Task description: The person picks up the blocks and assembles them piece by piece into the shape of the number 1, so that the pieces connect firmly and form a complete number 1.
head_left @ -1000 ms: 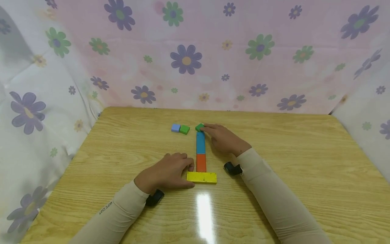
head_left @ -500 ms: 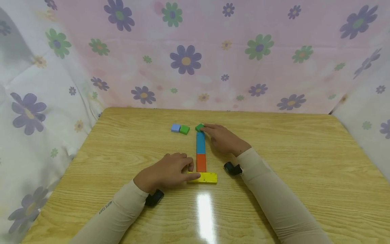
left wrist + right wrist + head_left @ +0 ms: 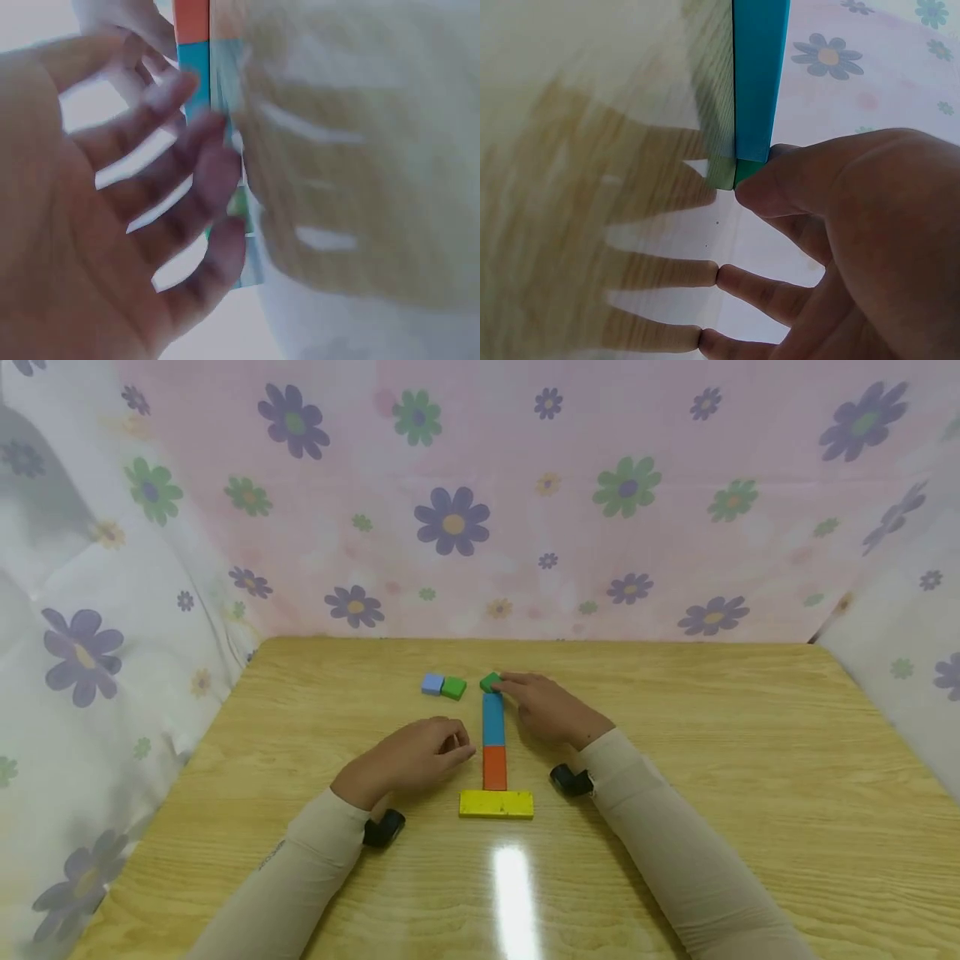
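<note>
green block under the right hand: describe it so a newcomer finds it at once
On the wooden table, a line of flat blocks runs away from the person: yellow bar, orange block, blue block. The green block sits at the far tip, touched by the right hand. The other green block lies left, beside a light blue one.

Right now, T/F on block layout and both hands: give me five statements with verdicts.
1. The right hand touches a green block at the far end of the blue block. True.
2. The left hand presses on the yellow block. False: it is raised to the left of the orange block, holding nothing.
3. The yellow block lies crosswise at the near end of the orange block. True.
4. The orange block sits farther from the person than the blue one. False: orange is nearer.
5. A light blue square and a second green square sit side by side, left of the line. True.
</note>
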{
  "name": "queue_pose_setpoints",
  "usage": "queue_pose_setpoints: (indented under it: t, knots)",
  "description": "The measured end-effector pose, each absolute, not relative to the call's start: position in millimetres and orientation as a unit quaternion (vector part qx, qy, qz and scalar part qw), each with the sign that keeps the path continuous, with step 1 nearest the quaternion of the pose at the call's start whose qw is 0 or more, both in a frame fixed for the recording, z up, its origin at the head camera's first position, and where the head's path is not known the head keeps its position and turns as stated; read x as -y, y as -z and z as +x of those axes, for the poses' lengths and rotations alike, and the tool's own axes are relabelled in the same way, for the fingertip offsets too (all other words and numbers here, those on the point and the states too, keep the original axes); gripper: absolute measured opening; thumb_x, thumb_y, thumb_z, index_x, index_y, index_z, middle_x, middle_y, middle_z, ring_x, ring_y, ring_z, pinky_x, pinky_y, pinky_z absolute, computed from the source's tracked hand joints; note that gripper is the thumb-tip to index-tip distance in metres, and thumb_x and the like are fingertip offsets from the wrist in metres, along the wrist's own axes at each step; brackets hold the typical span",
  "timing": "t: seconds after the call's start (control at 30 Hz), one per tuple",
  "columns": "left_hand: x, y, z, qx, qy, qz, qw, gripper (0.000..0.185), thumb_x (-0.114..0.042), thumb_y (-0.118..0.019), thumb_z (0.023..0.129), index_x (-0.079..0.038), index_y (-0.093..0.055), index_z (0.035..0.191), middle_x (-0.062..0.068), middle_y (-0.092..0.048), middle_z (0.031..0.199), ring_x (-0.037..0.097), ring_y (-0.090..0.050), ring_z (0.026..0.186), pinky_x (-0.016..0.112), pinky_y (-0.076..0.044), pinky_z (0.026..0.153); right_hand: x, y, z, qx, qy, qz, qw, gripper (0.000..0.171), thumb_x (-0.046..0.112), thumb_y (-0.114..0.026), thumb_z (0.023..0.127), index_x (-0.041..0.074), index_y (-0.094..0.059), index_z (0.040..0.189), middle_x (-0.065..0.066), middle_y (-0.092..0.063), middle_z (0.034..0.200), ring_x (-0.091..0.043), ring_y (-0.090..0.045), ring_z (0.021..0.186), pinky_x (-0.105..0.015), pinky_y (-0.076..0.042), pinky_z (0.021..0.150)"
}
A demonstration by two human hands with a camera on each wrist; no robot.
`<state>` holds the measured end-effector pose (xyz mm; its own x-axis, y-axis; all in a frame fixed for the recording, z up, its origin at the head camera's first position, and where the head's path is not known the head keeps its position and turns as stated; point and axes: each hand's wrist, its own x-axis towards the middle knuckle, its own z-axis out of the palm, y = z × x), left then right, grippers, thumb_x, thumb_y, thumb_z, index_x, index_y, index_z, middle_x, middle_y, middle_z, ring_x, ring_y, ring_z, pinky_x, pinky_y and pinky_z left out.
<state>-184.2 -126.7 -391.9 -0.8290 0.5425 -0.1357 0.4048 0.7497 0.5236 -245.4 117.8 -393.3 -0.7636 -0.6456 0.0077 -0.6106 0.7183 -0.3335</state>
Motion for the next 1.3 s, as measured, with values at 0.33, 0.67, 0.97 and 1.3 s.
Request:
queue_pose_setpoints:
  t: [0.33,0.67,0.97,1.3]
  knots:
    - [121,376,-209,-0.964,-0.096,0.245,-0.027,0.032,-0.034,-0.056,0.102,-0.012,-0.071,0.120,0.007,-0.068,0.119,0.028,-0.064,0.114,0.050,-0.054,0.093,-118,391,-242,-0.924,0.163,-0.342,0.050,0.048,-0.004,-0.042,0.101,0.005,-0.048,0.148,-0.017,-0.041,0.157,-0.037,-0.041,0.144,-0.053,-0.034,0.117]
    - [123,380,-217,-0.972,-0.063,0.228,-0.012,0.043,-0.034,-0.050,0.104,-0.007,-0.062,0.135,0.013,-0.061,0.136,0.033,-0.060,0.123,0.053,-0.052,0.098,-117,392,-241,-0.933,0.152,-0.321,0.066,0.049,0.000,-0.041,0.103,0.012,-0.045,0.151,-0.010,-0.036,0.161,-0.037,-0.037,0.146,-0.054,-0.031,0.119]
    - [122,380,-218,-0.972,-0.062,0.226,0.015,0.048,-0.034,-0.051,0.104,-0.007,-0.054,0.143,0.015,-0.054,0.145,0.035,-0.059,0.127,0.055,-0.051,0.098,-117,393,-243,-0.931,0.150,-0.327,0.054,0.048,0.001,-0.042,0.103,0.011,-0.046,0.150,-0.012,-0.038,0.160,-0.037,-0.039,0.145,-0.054,-0.033,0.118]
    - [122,383,-216,-0.970,-0.062,0.232,0.027,0.051,-0.034,-0.051,0.104,-0.007,-0.050,0.147,0.016,-0.049,0.151,0.038,-0.052,0.134,0.057,-0.050,0.100,-117,393,-243,-0.933,0.145,-0.326,0.059,0.049,0.000,-0.042,0.103,0.011,-0.045,0.151,-0.011,-0.037,0.160,-0.037,-0.038,0.146,-0.053,-0.031,0.119]
